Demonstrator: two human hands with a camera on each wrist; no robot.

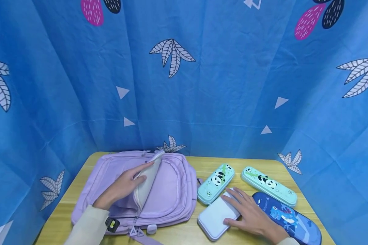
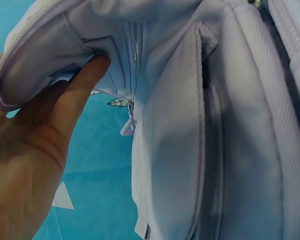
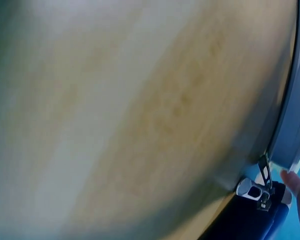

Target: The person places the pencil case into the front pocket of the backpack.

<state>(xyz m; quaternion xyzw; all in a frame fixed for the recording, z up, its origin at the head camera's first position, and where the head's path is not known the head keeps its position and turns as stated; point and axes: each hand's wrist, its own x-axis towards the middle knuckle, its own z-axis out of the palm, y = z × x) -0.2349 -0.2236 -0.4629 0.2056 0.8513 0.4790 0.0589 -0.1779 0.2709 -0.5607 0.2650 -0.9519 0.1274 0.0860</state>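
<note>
A lavender backpack lies on the table at the left, its front pocket unzipped. My left hand holds the pocket's flap raised, thumb on the inner side and fingers outside. In the left wrist view, the left hand has its thumb against the lining, near a zipper pull; an inner pocket shows beside it. My right hand rests over a pale, plain pencil case, fingers spread along its far right part. In the right wrist view, only fingertips show by the case's edge.
Two mint panda pencil cases lie behind the right hand. A dark blue dinosaur pencil case lies under and right of the right wrist. A strap trails at the wooden table's front. Blue patterned curtain surrounds the table.
</note>
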